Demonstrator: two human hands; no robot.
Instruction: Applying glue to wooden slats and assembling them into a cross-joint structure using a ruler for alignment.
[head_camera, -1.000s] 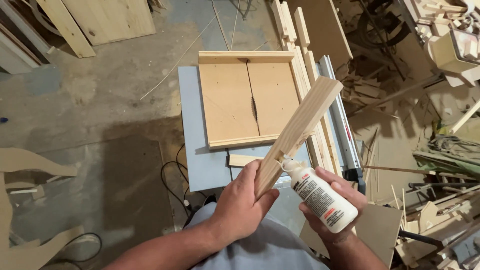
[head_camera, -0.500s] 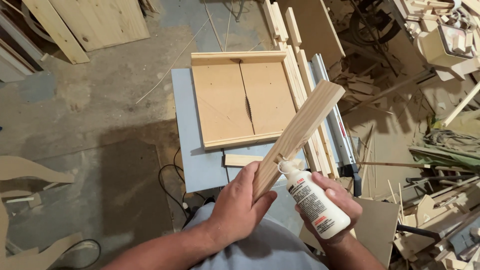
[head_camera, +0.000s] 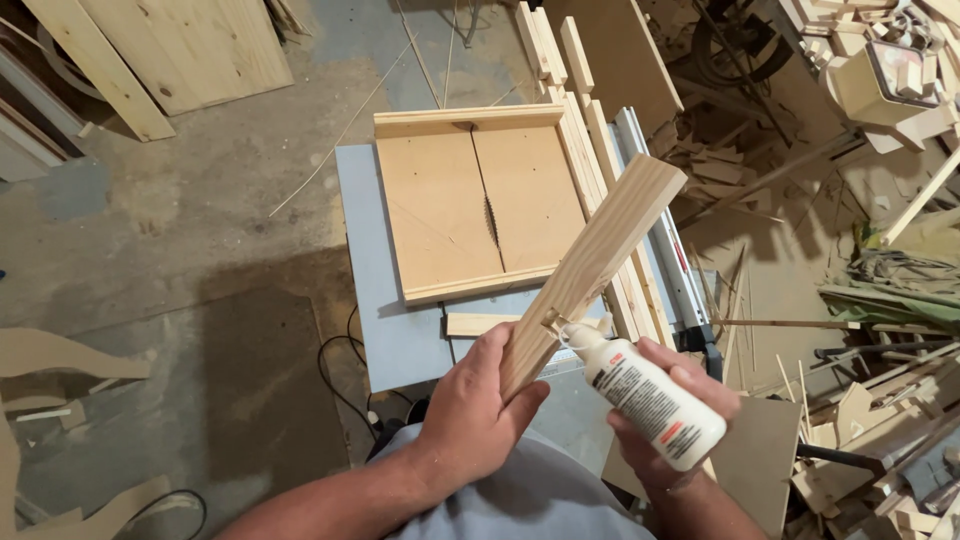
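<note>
Pale pine is seen throughout: a long wooden board (head_camera: 590, 270) is held tilted up and away by the left hand (head_camera: 475, 420), whose fingers are wrapped tightly round its lower end. A white glue bottle (head_camera: 645, 400) is gripped in the right hand (head_camera: 670, 415), the fingers closed about its body, and its nozzle is pressed against the edge of the board just above the left thumb.

Below the hands a grey-blue tabletop (head_camera: 385, 330) of a table saw is seen, and on it a flat sled of brown fibreboard (head_camera: 470, 210) is laid, framed by light wooden rails at its near and far edges. A saw blade (head_camera: 489, 215) is visible in the slot down the middle of the sled. Several thin wooden strips (head_camera: 580, 150) are stacked along the right side of the sled, beside a metal fence rail (head_camera: 660, 230). A short offcut (head_camera: 480, 324) is lying on the tabletop just in front of the sled.

A dusty concrete floor (head_camera: 180, 220) is seen to the left, crossed by a black cable (head_camera: 345, 375), with a plywood sheet (head_camera: 200, 50) leaned at the upper left. Heaps of wood scraps (head_camera: 860, 400) are piled on the right.
</note>
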